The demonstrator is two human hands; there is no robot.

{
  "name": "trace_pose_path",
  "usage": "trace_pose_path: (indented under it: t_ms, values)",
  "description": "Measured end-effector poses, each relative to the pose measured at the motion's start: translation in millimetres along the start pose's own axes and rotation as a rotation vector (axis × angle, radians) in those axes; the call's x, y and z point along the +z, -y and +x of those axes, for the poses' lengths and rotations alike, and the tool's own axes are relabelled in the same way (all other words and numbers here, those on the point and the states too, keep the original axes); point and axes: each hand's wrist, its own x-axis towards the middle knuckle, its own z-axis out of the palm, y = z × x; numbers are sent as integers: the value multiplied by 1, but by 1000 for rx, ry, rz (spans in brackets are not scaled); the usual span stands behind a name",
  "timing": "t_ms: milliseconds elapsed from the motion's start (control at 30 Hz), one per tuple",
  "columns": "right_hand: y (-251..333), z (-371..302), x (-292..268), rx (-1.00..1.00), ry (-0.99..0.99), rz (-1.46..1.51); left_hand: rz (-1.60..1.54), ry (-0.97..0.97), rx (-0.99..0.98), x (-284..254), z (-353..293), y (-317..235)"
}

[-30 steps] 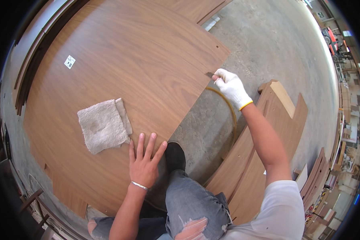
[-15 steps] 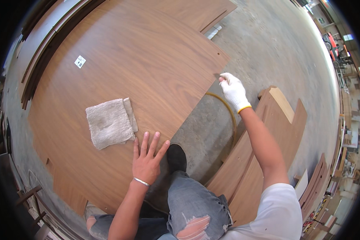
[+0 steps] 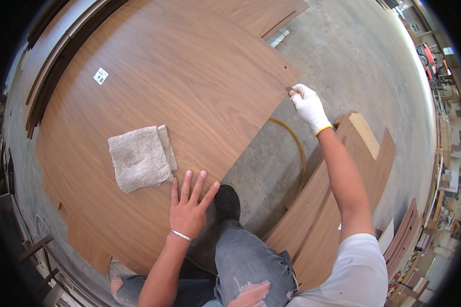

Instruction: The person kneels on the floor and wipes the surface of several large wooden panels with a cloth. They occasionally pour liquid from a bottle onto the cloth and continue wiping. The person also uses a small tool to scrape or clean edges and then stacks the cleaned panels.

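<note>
A large brown wood-grain panel [image 3: 205, 87] lies in front of me. My left hand [image 3: 189, 204], bare with a silver bracelet at the wrist, rests with its fingers spread on the panel's near edge. Just beyond those fingertips lies a folded greyish terry cloth [image 3: 140, 157]. At the panel's right edge, close to its far right corner, my right hand [image 3: 310, 106] wears a white knit glove with a yellow cuff. Its fingers pinch a small dark flat piece [image 3: 289, 90] against the edge; most of it is hidden, so its kind is unclear. A white label [image 3: 101, 76] sticks to the panel's far left part.
Several wood-grain boards [image 3: 322, 204] lie stacked to my right. A yellow hose [image 3: 298, 146] curves over the concrete floor [image 3: 363, 71] between them and the panel. Dark-edged panels [image 3: 56, 66] stand at the far left. Another panel [image 3: 261, 15] lies beyond the large one.
My right hand has slid along the panel's right edge, away from me toward the far corner, with the small dark piece. My left hand and the cloth have stayed in place.
</note>
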Motion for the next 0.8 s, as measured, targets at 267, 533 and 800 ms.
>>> trace_pose_path:
  t_ms: [267, 533, 800]
  values:
    - [-25, 49, -13, 1, -89, 38, -12, -7, -6, 1, 0, 2]
    - [-36, 70, -28, 44, -77, 160, -24, -30, -2, 4, 1, 2]
    - [-20, 37, -16, -43, 13, -5, -15, -27, -17, 1, 1, 0]
